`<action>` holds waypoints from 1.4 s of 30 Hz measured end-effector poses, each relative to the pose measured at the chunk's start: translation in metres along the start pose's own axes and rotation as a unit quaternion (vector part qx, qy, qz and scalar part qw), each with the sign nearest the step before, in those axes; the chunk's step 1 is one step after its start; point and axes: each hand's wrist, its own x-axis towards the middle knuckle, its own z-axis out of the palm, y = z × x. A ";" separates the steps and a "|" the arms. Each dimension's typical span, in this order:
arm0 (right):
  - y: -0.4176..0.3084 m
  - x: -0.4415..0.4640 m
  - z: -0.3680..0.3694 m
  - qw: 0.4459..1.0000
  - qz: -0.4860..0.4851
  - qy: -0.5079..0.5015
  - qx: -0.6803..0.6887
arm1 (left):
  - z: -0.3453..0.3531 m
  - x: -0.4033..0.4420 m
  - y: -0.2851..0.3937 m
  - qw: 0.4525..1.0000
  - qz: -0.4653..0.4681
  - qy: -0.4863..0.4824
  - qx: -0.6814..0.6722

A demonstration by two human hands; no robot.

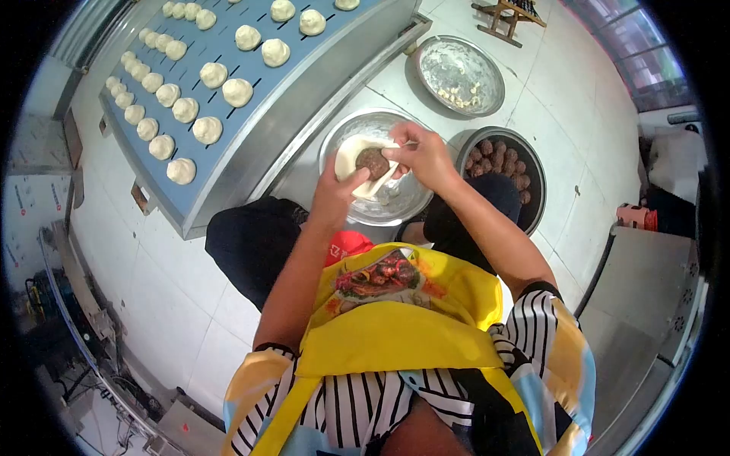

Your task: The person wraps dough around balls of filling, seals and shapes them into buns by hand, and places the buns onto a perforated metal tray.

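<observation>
A flat round of pale dough (347, 157) with a dark brown filling ball (372, 163) on it is held up over a metal bowl (382, 216). My left hand (337, 188) cups the dough from the left and below, its thumb lying by the ball. On the right, my right hand (423, 156) pinches the dough's edge between bent fingers and thumb. More brown balls (499, 162) fill a dark round tub (537, 199) to the right of my hands.
Rows of shaped dough pieces (207, 130) sit on a blue slotted tray (171, 209) at the upper left. A metal basin (461, 68) with dough scraps stands on the tiled floor beyond the bowl. A small stool (508, 19) is at the top.
</observation>
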 end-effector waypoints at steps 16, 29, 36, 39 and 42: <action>0.012 -0.005 0.014 0.993 -0.080 -0.036 -0.074 | -0.018 0.000 -0.003 0.979 0.040 -0.006 0.201; 0.031 -0.001 0.014 0.957 -0.233 -0.022 -0.171 | -0.014 0.011 0.017 0.854 0.132 -0.030 0.503; 0.019 -0.004 0.024 0.999 0.001 -0.014 0.046 | 0.001 0.008 -0.012 0.996 0.008 0.073 -0.053; 0.009 -0.006 0.008 0.994 0.002 -0.104 -0.019 | -0.001 -0.001 -0.004 0.996 -0.029 0.077 -0.041; 0.020 -0.006 0.009 0.992 -0.078 -0.100 -0.021 | -0.004 -0.001 -0.004 0.997 -0.057 0.053 -0.012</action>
